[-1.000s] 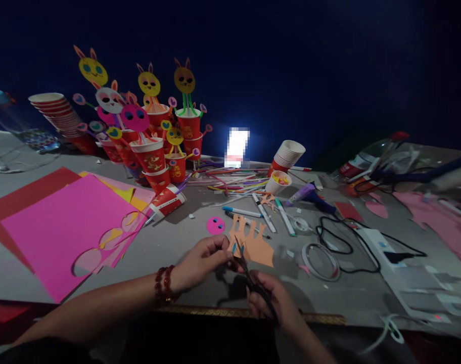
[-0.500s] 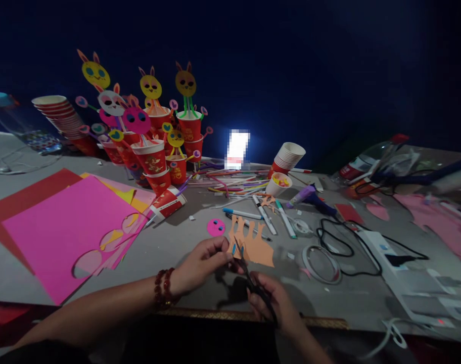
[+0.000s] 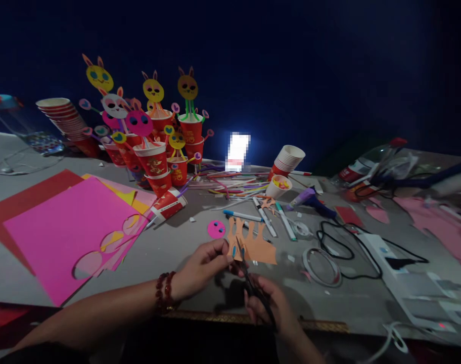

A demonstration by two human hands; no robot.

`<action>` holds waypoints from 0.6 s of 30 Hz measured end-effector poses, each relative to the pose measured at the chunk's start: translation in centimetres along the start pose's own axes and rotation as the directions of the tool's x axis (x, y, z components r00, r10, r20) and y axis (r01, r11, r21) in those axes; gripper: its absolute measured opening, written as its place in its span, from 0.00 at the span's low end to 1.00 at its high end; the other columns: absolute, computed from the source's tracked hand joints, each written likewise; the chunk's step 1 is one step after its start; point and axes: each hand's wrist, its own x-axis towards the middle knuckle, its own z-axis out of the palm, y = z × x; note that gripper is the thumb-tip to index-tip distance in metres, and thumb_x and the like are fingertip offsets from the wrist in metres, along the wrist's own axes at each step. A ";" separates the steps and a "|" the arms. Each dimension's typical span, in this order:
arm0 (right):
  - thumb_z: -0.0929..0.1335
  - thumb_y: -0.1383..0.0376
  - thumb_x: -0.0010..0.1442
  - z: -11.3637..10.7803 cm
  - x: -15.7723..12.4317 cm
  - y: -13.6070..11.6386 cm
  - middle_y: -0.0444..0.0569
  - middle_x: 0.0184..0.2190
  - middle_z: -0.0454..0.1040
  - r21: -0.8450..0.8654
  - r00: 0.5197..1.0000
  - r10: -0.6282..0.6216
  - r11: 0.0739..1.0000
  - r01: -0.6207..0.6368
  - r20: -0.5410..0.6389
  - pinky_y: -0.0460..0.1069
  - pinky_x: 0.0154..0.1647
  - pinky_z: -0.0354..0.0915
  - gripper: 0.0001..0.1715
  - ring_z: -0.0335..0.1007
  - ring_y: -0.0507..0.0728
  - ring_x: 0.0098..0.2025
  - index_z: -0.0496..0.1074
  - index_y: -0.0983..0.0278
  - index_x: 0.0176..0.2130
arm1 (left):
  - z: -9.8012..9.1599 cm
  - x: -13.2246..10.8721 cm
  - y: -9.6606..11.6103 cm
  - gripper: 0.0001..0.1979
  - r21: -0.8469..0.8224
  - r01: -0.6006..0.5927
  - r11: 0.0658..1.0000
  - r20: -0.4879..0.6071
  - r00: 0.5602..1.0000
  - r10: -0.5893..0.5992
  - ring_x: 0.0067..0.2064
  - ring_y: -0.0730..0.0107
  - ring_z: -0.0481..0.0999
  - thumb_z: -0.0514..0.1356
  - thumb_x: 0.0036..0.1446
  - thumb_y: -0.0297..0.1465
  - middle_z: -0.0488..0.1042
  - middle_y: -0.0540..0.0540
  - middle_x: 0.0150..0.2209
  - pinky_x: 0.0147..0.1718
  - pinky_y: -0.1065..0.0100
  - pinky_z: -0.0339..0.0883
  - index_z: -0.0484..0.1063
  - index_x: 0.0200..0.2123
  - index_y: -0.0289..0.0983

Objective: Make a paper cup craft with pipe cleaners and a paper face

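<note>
My left hand [image 3: 211,262] pinches the lower left edge of an orange paper sheet [image 3: 259,247] whose top edge is cut into wavy gaps. Two small blue marks show on the paper close to my fingers. My right hand [image 3: 266,301] is closed round the dark handles of a pair of scissors [image 3: 243,268]. The blades point up and away, lying over the paper between the blue marks; whether they are cutting through it I cannot tell. Just beyond my left hand lies a pink paper circle [image 3: 216,229] with blue eyes.
Pink paper sheets [image 3: 63,227] lie at left. Behind them stand red paper cups [image 3: 150,156] with rabbit figures. Markers [image 3: 264,217], pipe cleaners [image 3: 230,184], a purple glue gun [image 3: 306,196], a tape roll [image 3: 321,265] and a power strip [image 3: 397,283] spread across the middle and right.
The view has shifted very slightly. Both hands, the scissors and the orange paper keep almost the same positions, with the scissors still over the paper.
</note>
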 end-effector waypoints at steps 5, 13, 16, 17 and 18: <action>0.71 0.33 0.42 -0.1 0.0 0.0 0.37 0.16 0.60 0.002 1.000 -0.005 1.000 0.005 -0.002 0.44 0.19 0.53 0.38 0.51 0.47 0.17 0.62 0.62 0.26 | 0.1 0.0 0.1 0.16 0.010 0.006 1.000 -0.016 1.000 -0.005 0.32 0.68 0.78 0.63 0.58 0.40 0.76 0.49 0.27 0.36 0.69 0.68 0.61 0.27 0.38; 0.72 0.35 0.44 0.0 0.2 0.6 0.39 0.19 0.59 0.004 0.996 -0.054 0.999 0.054 -0.075 0.44 0.20 0.53 0.35 0.52 0.47 0.20 0.63 0.63 0.26 | 0.2 -0.1 0.3 0.17 0.008 0.007 1.000 -0.029 1.000 -0.007 0.33 0.68 0.78 0.63 0.57 0.41 0.77 0.49 0.28 0.37 0.68 0.67 0.61 0.27 0.38; 0.72 0.35 0.43 0.2 0.3 0.9 0.38 0.18 0.59 0.032 0.997 -0.037 0.999 0.039 -0.062 0.44 0.19 0.51 0.36 0.51 0.47 0.18 0.63 0.63 0.27 | 0.2 -0.1 0.2 0.17 0.016 -0.002 1.000 -0.030 1.000 0.003 0.33 0.68 0.77 0.63 0.58 0.42 0.78 0.48 0.28 0.37 0.68 0.67 0.60 0.27 0.38; 0.71 0.34 0.44 0.2 0.4 1.0 0.37 0.16 0.58 0.037 0.998 -0.032 0.999 0.034 -0.053 0.44 0.18 0.50 0.36 0.50 0.47 0.17 0.63 0.63 0.27 | 0.1 -0.1 0.1 0.17 0.022 -0.009 1.000 -0.029 1.000 0.010 0.33 0.68 0.77 0.62 0.58 0.42 0.78 0.48 0.28 0.37 0.68 0.67 0.60 0.27 0.38; 0.71 0.34 0.44 0.3 0.4 1.0 0.37 0.16 0.58 0.038 0.998 -0.035 0.999 0.037 -0.045 0.44 0.18 0.49 0.36 0.49 0.47 0.17 0.62 0.63 0.26 | 0.1 -0.1 0.0 0.17 0.029 -0.017 0.999 -0.026 1.000 0.018 0.33 0.68 0.77 0.62 0.58 0.42 0.78 0.48 0.28 0.37 0.68 0.67 0.60 0.27 0.38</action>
